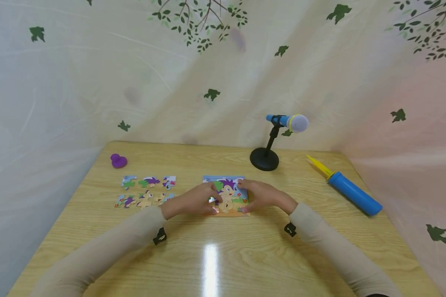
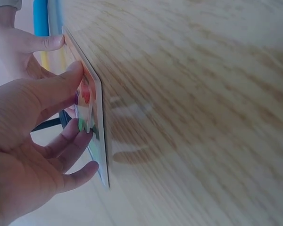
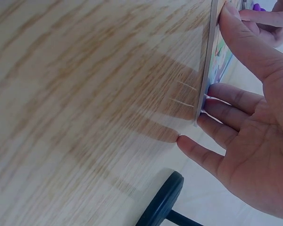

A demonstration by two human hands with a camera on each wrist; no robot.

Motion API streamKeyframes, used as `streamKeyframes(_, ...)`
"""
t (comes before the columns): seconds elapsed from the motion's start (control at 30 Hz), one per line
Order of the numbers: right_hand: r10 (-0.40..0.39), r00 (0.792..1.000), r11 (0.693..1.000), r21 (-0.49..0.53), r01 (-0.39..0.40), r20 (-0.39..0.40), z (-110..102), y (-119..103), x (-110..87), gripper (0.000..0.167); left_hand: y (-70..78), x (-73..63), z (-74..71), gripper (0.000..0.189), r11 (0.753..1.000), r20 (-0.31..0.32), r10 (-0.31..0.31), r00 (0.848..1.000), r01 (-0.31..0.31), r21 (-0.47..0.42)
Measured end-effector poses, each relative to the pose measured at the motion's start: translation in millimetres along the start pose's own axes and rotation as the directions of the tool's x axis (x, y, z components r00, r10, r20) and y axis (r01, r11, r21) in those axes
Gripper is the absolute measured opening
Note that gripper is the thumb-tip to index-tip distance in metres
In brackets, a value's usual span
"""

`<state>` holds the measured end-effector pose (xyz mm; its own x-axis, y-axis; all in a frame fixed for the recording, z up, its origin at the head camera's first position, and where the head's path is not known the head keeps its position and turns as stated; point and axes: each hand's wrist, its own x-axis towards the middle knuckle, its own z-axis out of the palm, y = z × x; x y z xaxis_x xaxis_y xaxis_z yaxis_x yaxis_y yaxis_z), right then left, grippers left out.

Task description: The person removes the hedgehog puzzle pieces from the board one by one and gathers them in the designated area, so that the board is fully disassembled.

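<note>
A small picture puzzle board (image 1: 224, 178), showing a cartoon pony with purple hair, lies flat on the wooden table. My left hand (image 1: 198, 198) is over the board's left part. In the left wrist view its thumb and fingers pinch a puzzle piece (image 2: 86, 96) at the board's surface; whether it is fully seated I cannot tell. On the other side my right hand (image 1: 263, 194) steadies the board, fingers spread along the right edge and thumb at the lower right corner. Several loose puzzle pieces (image 1: 145, 203) lie in two rows to the left, some partly behind the left wrist.
A purple toy hat-shaped object (image 1: 119, 161) sits at the back left. Behind the board stands a blue toy microphone (image 1: 288, 122) on a black stand (image 1: 264, 159). A blue pump (image 1: 353, 193) with a yellow nozzle lies at the right. Leaf-printed cloth hangs around the table (image 1: 252, 255).
</note>
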<state>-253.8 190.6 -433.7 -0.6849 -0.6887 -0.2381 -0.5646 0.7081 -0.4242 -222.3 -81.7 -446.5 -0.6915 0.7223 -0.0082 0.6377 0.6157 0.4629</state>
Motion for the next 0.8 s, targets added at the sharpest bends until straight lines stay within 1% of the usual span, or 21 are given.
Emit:
streamKeyframes(0.17,-0.019,1.0,1.0,0.0,0.019,-0.008,-1,-2,-1.1,0.087,2.0,-0.3,-0.4,0.035,1.0,0.001,0.001,1.0,-0.001,0.01)
streamKeyframes(0.3,-0.027,1.0,1.0,0.002,0.027,-0.01,-2,-3,-2.5,0.086,2.7,-1.6,-2.0,0.035,0.999,-0.012,0.03,0.999,-0.03,0.017)
streamKeyframes(0.43,-0.028,1.0,1.0,-0.002,0.028,-0.01,-2,-4,-1.9,0.087,3.7,-3.9,-6.0,0.035,0.999,-0.008,0.046,0.999,-0.046,-0.012)
streamKeyframes(0.57,-0.024,1.0,1.0,0.001,0.024,-0.009,-2,-3,-0.8,0.087,5.9,-5.5,-10.4,0.044,0.999,0.018,0.015,1.0,-0.015,-0.05)
streamKeyframes(0.63,-0.022,1.0,1.0,0.005,0.022,-0.008,-1,-3,-0.7,0.088,6.8,-6.1,-12.0,0.047,0.998,0.028,-0.011,1.0,0.013,-0.059)
streamKeyframes(0.7,-0.022,1.0,1.0,0.006,0.022,-0.008,-1,-2,-0.5,0.088,6.8,-6.7,-12.7,0.048,0.998,0.032,-0.028,0.999,0.03,-0.058)
streamKeyframes(0.8,-0.022,1.0,1.0,0.001,0.022,-0.009,0,-1,0.0,0.088,6.1,-8.1,-13.6,0.045,0.998,0.032,-0.034,0.999,0.035,-0.047)
